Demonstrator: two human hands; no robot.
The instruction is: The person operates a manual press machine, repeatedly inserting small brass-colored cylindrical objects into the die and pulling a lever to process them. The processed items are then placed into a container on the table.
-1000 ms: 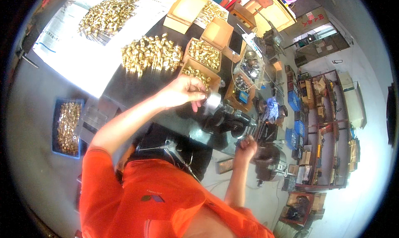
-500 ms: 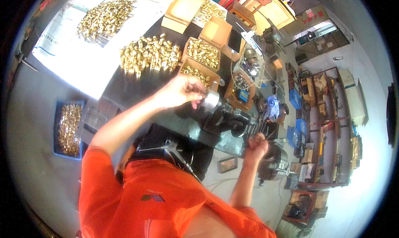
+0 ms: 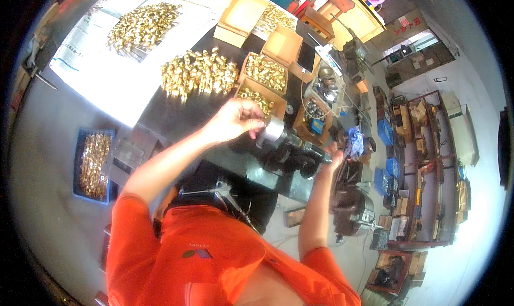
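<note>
The spindle machine [image 3: 292, 152] sits along the near edge of the counter [image 3: 257, 176], which slants past the orange shirt [image 3: 214, 268]. The hands are well apart, one at each end of it. The left hand [image 3: 243, 120] has thumb and fingertips drawn close at the outer face of the silver cylinder [image 3: 273, 129]; whether they pinch a small part cannot be told. The right hand [image 3: 334, 155] is at the opposite end, its grip unclear. Behind the left wrist, an open box [image 3: 278, 112] of brass parts stands close, limiting space there; a wider dark strip of counter runs leftward below the brass pile [image 3: 199, 76]. On the right, a blue cloth [image 3: 354, 142] lies just beyond the right hand. The cylinder is smooth and bright, while the body behind it is dark, stepped and slightly glossy. Farther off, tall shelves [image 3: 440, 159] line the wall.
</note>
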